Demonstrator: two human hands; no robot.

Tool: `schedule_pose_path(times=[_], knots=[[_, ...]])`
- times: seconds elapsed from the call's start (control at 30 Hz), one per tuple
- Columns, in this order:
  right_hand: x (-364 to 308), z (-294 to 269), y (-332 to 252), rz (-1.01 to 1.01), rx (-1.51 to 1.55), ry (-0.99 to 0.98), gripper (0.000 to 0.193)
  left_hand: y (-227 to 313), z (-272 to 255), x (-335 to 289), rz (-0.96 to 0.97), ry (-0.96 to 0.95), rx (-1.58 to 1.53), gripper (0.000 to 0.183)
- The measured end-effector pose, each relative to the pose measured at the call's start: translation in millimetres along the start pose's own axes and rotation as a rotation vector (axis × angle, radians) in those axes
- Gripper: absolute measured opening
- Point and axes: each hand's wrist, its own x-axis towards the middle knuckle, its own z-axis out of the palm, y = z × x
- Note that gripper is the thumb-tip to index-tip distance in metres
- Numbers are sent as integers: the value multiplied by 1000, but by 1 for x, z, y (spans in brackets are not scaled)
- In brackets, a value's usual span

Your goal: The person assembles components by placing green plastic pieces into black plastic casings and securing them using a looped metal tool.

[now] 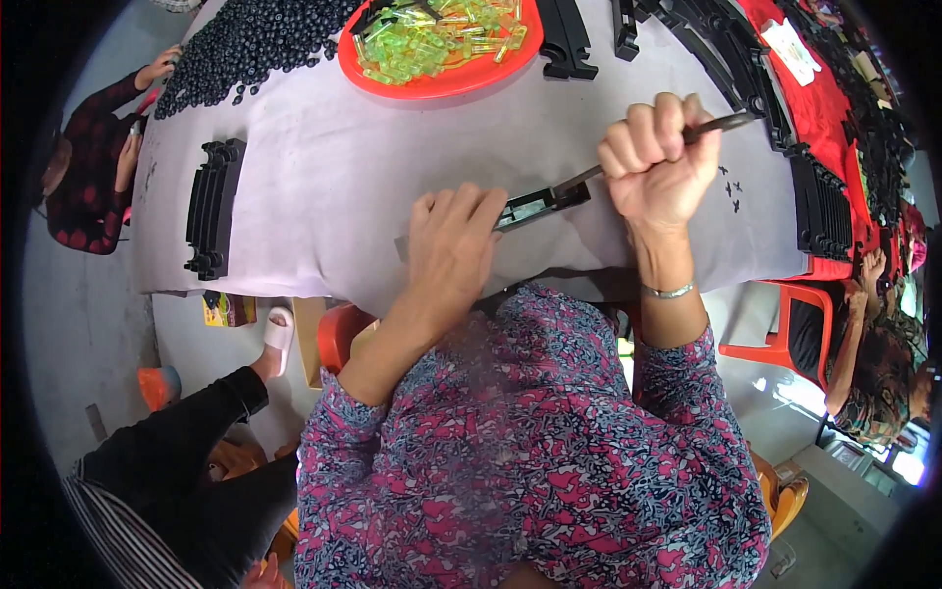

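A narrow black spirit level body [567, 199] lies on the cloth in front of me, with a pale insert showing in its slot. My left hand [454, 236] is closed over its left end and holds it down, hiding that part. Above its right end, my right hand [659, 162] is wrapped in a fist round a dark rod-like tool [724, 125]. The tool's thin shaft slants down to the left, and its tip reaches the slot of the body. What exactly the tip touches is too small to tell.
A red plate [442, 92] of yellow-green vials stands at the far side, beside a heap of small black parts [260, 44]. Black bodies are stacked at left [214, 209] and right [829, 206]. Tiny black bits [731, 189] lie nearby. Other people sit at both sides.
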Motion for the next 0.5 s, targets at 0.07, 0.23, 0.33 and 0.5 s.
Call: schedule_pose_path(times=[0.07,0.23,0.33,0.5], knots=[[-1,1,-7,-24,-25,14,57,-2,-11,7,15,-61,-30,42],[-5,-3,-27,-67,73,13,55,-12,-46,31,222,-245,39,38],[-6,-7,-28,-66,45,23,55,-23,-52,40,335,-193,84,34],[-5,-11,-19,-29,37,50,55,-32,-45,23,-9,-128,-355,41]])
